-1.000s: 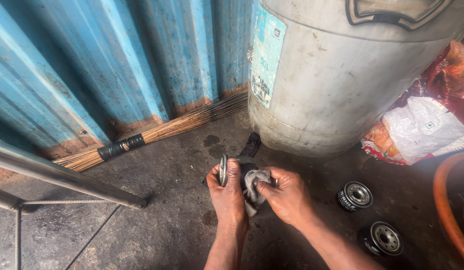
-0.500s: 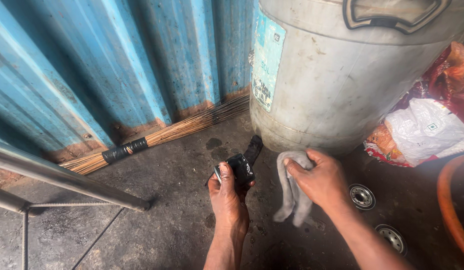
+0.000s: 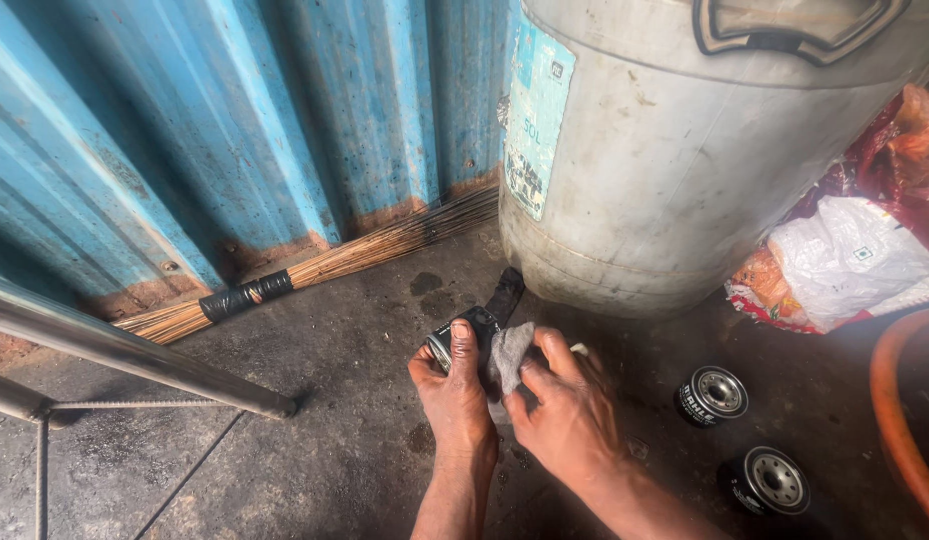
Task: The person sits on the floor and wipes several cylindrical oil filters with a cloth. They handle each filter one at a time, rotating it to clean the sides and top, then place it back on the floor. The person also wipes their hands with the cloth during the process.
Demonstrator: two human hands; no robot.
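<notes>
My left hand [image 3: 453, 395] grips a small black cylindrical oil filter [image 3: 465, 330] low over the concrete floor, thumb across its side. A grey rag [image 3: 507, 355] is pressed against the filter by my right hand [image 3: 565, 415], whose fingers are curled on the cloth. Both hands meet just in front of a big grey plastic drum [image 3: 685, 170]. The filter's far end is hidden by the rag and fingers.
Two more black filters [image 3: 713, 395] [image 3: 768, 480] lie on the floor to the right. A broom [image 3: 315, 270] lies along the blue corrugated wall [image 3: 235, 130]. Metal bars [image 3: 125, 355] cross at left. Plastic bags [image 3: 855, 260] and an orange hose [image 3: 900, 420] sit at right.
The right hand, which had lifted the rag away to the right, has come back and pressed it onto the filter. The left hand kept hold of the filter.
</notes>
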